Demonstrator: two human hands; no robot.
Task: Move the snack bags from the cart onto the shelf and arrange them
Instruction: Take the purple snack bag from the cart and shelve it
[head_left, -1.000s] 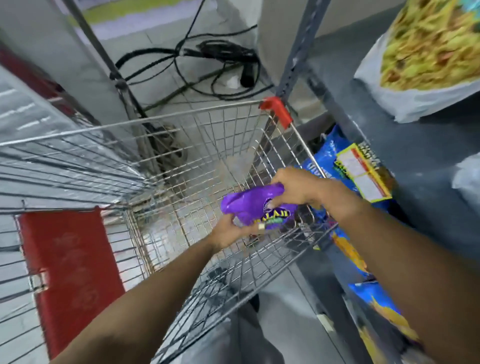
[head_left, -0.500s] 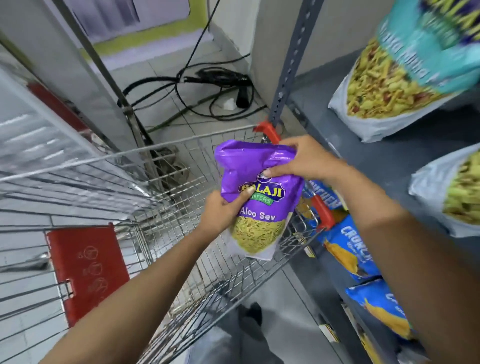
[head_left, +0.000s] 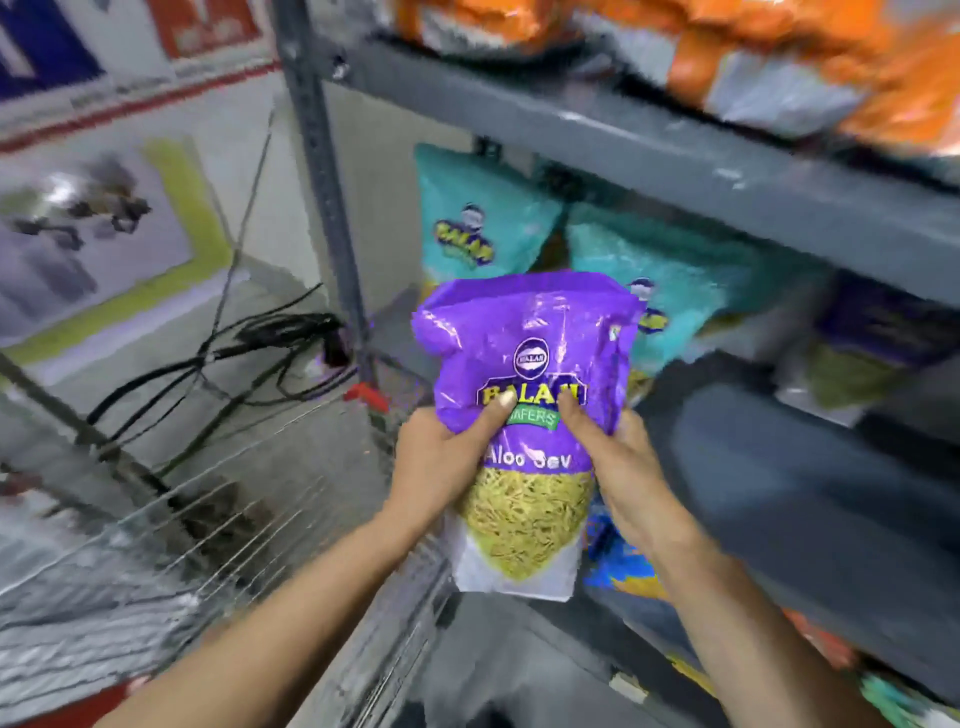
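Note:
I hold a purple Balaji Aloo Sev snack bag (head_left: 524, 364) upright in front of the grey metal shelf (head_left: 779, 493). My left hand (head_left: 441, 462) grips its left side with the thumb on the label. My right hand (head_left: 618, 462) grips its right side. The wire cart (head_left: 218, 519) lies below and to the left, blurred. Two teal snack bags (head_left: 478, 223) stand at the back of the middle shelf level, behind the purple bag.
Orange bags (head_left: 779, 62) lie on the upper shelf board. More purple bags (head_left: 872, 332) sit further right on the middle level, and blue bags (head_left: 618, 566) on the level below. Black cables (head_left: 249, 358) lie on the floor beside the shelf's upright post (head_left: 322, 176).
Both hands have lifted the purple bag out of the cart and up to the middle shelf level. My view has swung upward from the cart to the shelf.

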